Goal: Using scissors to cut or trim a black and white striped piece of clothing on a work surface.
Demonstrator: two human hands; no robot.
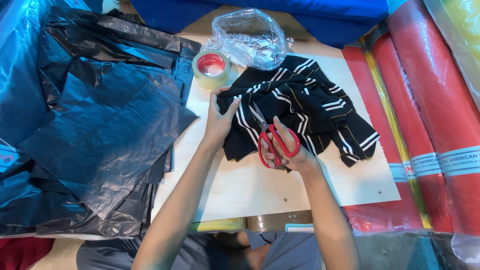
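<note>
A crumpled black cloth with white and thin yellow stripes (pixel 310 105) lies on a white board (pixel 250 185). My left hand (pixel 219 120) presses flat on the cloth's left edge, fingers spread. My right hand (pixel 290 152) holds red-handled scissors (pixel 270 137) by the loops. Their blades are slightly apart and point up and left over the cloth, close to my left hand's fingers.
A roll of clear tape with a red core (pixel 211 69) stands just above my left hand. A clear plastic bag of small paper tags (pixel 250 37) lies behind it. Dark plastic sheets (pixel 100 120) are piled at left. Red fabric rolls (pixel 430 110) lie at right.
</note>
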